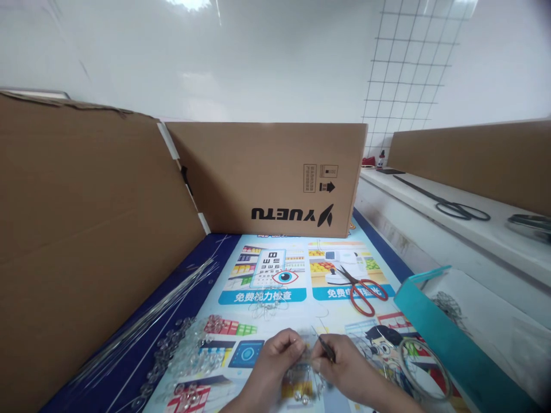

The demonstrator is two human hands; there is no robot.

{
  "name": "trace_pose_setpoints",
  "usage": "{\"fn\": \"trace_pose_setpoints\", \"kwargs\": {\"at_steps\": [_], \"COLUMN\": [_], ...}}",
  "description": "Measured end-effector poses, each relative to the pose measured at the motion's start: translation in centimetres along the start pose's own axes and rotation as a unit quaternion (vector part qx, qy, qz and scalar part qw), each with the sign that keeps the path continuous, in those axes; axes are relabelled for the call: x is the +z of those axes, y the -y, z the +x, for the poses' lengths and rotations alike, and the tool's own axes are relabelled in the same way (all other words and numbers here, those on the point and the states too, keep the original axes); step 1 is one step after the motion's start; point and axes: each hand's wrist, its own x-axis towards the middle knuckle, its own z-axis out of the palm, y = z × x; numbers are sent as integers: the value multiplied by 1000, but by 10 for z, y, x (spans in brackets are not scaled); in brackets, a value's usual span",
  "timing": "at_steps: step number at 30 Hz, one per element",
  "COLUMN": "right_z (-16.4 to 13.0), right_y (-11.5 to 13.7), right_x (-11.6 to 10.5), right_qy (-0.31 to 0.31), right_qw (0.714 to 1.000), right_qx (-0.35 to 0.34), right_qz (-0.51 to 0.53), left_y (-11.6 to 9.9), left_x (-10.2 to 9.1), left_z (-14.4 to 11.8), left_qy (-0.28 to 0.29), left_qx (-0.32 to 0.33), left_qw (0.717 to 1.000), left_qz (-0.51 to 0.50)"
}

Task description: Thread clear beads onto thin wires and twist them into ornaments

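My left hand is closed, thumb and finger pinching thin wire strung with clear beads. Several beads dangle below and between my hands. Facing it, my right hand is closed round a slim, dark, pointed tool; its exact kind is unclear. The tool's tip points up and to the left, near the pinched wire. Whether it touches the wire cannot be made out. Ahead of my hands lies a small ring of clear beads and wire on the printed mat.
Loose clear beads and straight wires lie left. Red-handled scissors, a wire coil and a teal-sided box lie right. Cardboard panels enclose the back and left. Large black scissors rest on the white ledge.
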Motion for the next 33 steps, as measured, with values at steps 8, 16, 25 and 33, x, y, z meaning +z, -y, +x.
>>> {"fn": "trace_pose_setpoints", "kwargs": {"at_steps": [8, 16, 25, 33], "right_z": [3, 0, -1, 1], "right_y": [-1, 11, 15, 10], "right_x": [-2, -4, 11, 15], "right_qy": [-7, -124, -145, -160], "right_qw": [997, 988, 978, 971], "right_qx": [7, -23, -48, -104], "right_qz": [75, 93, 145, 147], "left_y": [0, -8, -8, -1], "left_x": [0, 7, 13, 15], "left_z": [0, -3, -9, -9], "left_qy": [-19, -39, -30, -15], "left_qx": [-9, -18, -45, -77], "left_qw": [1000, 998, 999, 995], "left_qz": [22, 49, -7, -54]}}
